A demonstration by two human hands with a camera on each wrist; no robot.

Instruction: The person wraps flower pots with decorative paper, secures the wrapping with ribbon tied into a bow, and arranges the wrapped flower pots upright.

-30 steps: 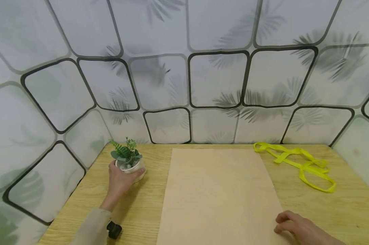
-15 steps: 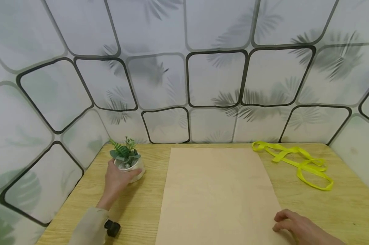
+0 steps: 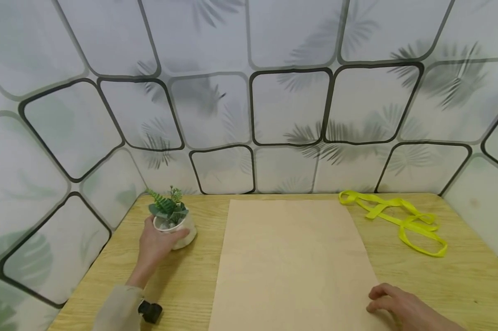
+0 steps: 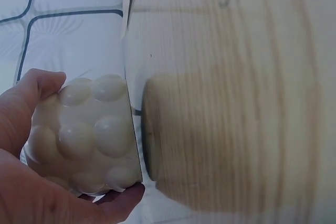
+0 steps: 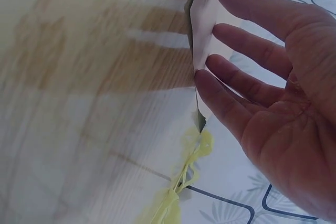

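A small white pot (image 3: 183, 234) with a green artificial-looking plant (image 3: 169, 208) is at the table's far left. My left hand (image 3: 154, 246) grips it, thumb on the near side and fingers around the left. The left wrist view shows the pot's bumpy wall (image 4: 79, 135) and a narrow gap between its base and the wood. In the head view the pot leans slightly left. At the lower right, my right hand (image 3: 402, 303) touches the right edge of a large sheet of brown paper (image 3: 294, 257). Its fingers (image 5: 247, 45) are spread and only slightly bent, over the paper's edge.
A loose yellow ribbon (image 3: 422, 231) lies in loops on the wooden table (image 3: 422, 280), right of the paper. Patterned cloth (image 3: 290, 105) rises behind and at both sides of the table. A black wrist device (image 3: 150, 312) is strapped at the left sleeve (image 3: 118, 307).
The pot has tilted slightly more to the left in my left hand, showing more of its lower side. My head view has shifted a little. The right hand stays at the paper's edge.
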